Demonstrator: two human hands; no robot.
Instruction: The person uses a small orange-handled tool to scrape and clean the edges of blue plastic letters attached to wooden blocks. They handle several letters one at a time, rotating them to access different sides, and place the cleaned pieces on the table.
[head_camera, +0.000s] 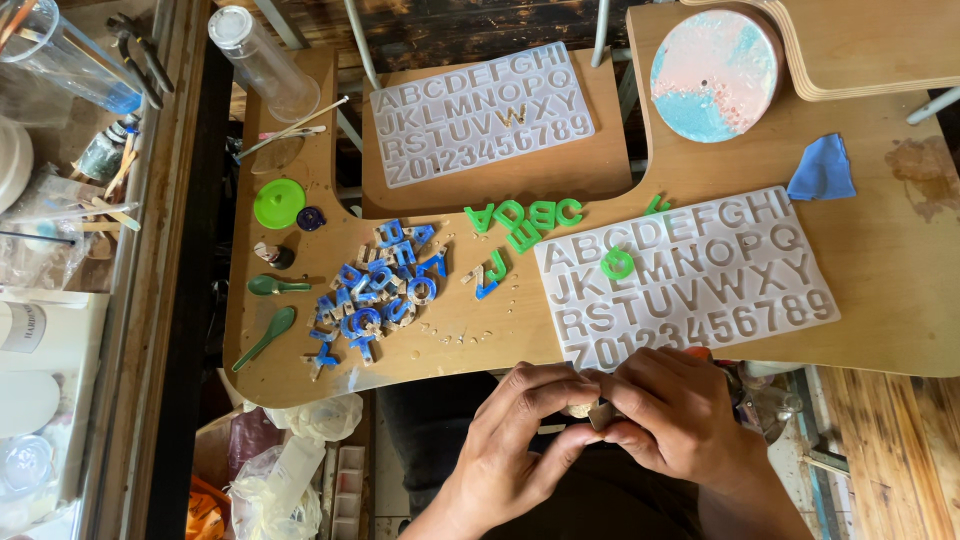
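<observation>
I see left hand (515, 425) and right hand (672, 415), each grip pinched together on one small piece (597, 412), near the letter mould (690, 275) on the bench (890, 250).

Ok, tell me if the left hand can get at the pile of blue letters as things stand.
Probably yes: the pile of blue letters lies uncovered on the board, up-left of the left hand, though that hand is pinching a small piece.

Both hands (600, 420) together, fingertips seemingly pinched
</observation>
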